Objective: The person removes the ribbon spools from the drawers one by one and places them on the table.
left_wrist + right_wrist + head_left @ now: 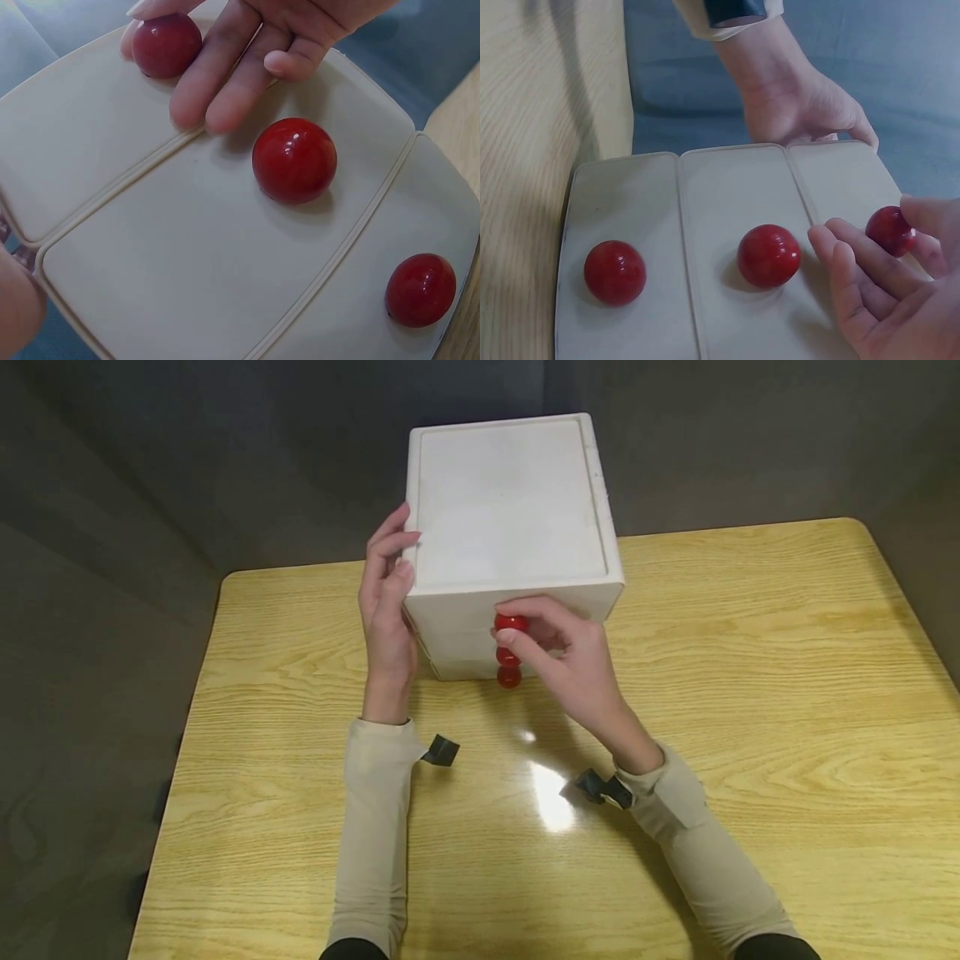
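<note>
White drawer box (510, 502): since it sits toward the back of the table (750, 635), front facing the person, the 3 red knobs are all easy to reach
Top knob (166, 46): on the uppermost of 3 drawers, whose front looks flush with the rest
Right hand (573, 652): narrow pinch on the top knob, thumb and index finger round it, spare fingers by the seam below
Left hand (386, 593): loosely spread along the box's left side, fingertips at the top edge
Middle knob (294, 161) and bottom knob (421, 290): untouched, 1 per drawer
Knob technique: imo move it straight along the drawer's line – no twist, no lift – or it could bind; spare fingers are best clear of that seam
Bracing tip: steady pressure from the left hand, as a light-looking box might slide or tip
</note>
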A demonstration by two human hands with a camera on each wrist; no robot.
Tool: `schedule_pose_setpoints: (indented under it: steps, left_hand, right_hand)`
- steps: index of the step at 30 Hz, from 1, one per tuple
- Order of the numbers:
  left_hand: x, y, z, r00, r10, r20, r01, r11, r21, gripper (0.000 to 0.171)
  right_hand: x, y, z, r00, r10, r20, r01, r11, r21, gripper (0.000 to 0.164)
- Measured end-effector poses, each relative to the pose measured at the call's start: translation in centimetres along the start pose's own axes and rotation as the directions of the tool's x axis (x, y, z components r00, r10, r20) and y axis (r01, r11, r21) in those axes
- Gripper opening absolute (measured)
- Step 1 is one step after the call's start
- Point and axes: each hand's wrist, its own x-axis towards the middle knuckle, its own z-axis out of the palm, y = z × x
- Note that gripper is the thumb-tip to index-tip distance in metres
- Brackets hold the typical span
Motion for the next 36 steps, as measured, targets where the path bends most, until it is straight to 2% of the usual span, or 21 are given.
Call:
schedule_pose_setpoints:
  steps: [10,16,26,36]
  left_hand:
    - [0.1,0.0,-0.2,1.000,0.013,-0.002,-0.013,1.000,0.011,0.029]
    - [0.1,-0.1,-0.3,1.000,0.030,0.006,-0.030,1.000,-0.004,0.028]
    - [0.0,-0.1,-0.3,1.000,0.024,0.015,-0.023,0.999,-0.036,0.027]
    - [0.0,-0.2,-0.3,0.999,0.028,0.029,-0.026,0.998,-0.048,0.027]
  right_hand:
    - [0.0,-1.0,-0.3,0.996,0.090,0.030,-0.092,0.990,0.102,0.023]
    - [-0.3,-1.5,-0.4,0.992,0.115,0.055,-0.120,0.986,0.111,0.025]
    - [-0.7,-2.4,-0.9,0.981,0.128,0.143,-0.139,0.988,0.070,0.024]
    - [-0.9,-3.4,-1.4,0.966,0.154,0.206,-0.145,0.988,-0.057,0.023]
